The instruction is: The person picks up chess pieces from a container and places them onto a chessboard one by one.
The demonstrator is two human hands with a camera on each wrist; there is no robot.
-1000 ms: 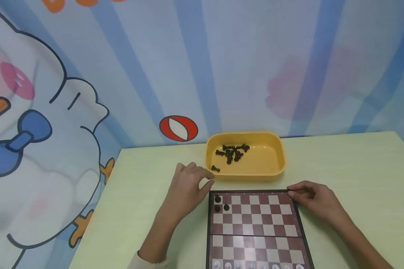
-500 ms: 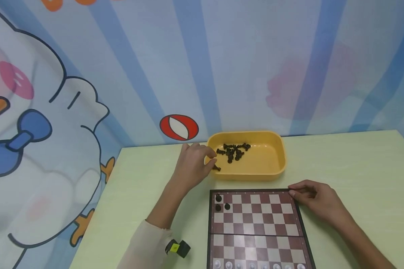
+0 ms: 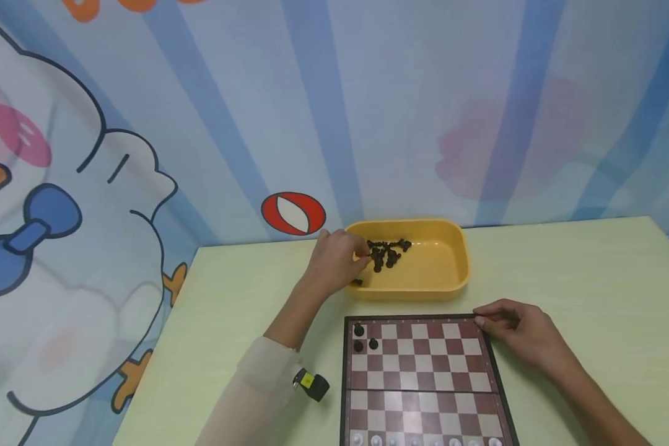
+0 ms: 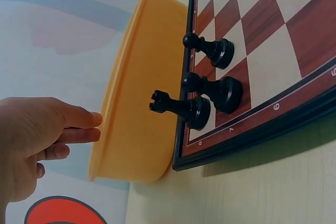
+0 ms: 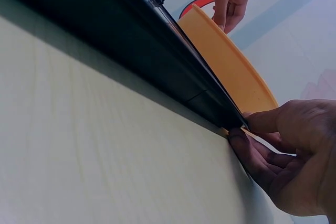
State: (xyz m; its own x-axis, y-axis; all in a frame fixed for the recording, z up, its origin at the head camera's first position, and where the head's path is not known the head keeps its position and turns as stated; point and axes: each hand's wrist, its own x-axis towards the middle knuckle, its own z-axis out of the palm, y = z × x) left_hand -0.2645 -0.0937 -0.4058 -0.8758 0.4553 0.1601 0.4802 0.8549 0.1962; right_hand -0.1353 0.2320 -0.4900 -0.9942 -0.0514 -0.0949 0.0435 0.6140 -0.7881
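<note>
While the right hand [image 3: 518,328] is keeping its pinch on the far right corner of the black-edged, brown-and-cream chessboard [image 3: 418,365], the left hand [image 3: 337,265] is reaching over the yellow, round-cornered plastic tray [image 3: 412,293], further in than half a second ago, when it was at the tray's left wall. That is bringing its bent fingers to the heap of small black plastic chess pieces [image 3: 377,261], so the work, as I judge it, is centring on the tray rather than the board; whether the fingertips are gripping a piece I cannot tell. The board is lying between the hands and nearer the person, with a row of white round-topped pieces [image 3: 415,441] standing nearer still. From the left wrist, the camera is revealing a black notch-topped rook [image 4: 184,109] and two black round-headed pawns [image 4: 226,93], all standing upright just nearer the person than the left hand (mere dark blobs from above), but the tray's wall is hiding the heap that the head view is showing. The right wrist view is adding the thumb and fingers closing about the board's corner, seen side-on.
</note>
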